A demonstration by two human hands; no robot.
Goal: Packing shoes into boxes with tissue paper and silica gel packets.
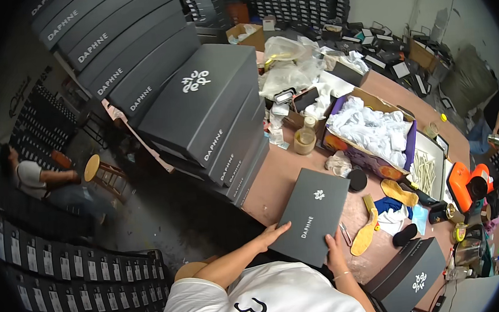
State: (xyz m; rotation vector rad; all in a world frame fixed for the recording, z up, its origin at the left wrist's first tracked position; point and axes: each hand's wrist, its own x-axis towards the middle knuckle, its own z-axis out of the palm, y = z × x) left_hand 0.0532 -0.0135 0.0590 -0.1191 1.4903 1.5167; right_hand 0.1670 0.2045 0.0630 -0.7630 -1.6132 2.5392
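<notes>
A dark grey shoe box (314, 212) with a pale emblem and lettering on its lid is held between my two hands at the table's near edge. My left hand (274, 235) grips its left side, thumb on the lid, with the other fingers mostly hidden. Along the lower right edge my right hand (334, 251) is closed on the same box, fingertips out of sight beneath. The lid looks closed. To the right of the box lie yellow insoles (363, 236) and a small dark oval pad (404, 235). Another dark shoe box (408, 275) sits beyond my right forearm.
Tall stacks of dark shoe boxes (199, 110) stand at the left. A purple-sided carton (411, 143) of crumpled white paper, a jar (305, 140) and an orange tool (460, 185) crowd the table (261, 199). One person (34, 179) sits far left; another person (489, 116) is far right.
</notes>
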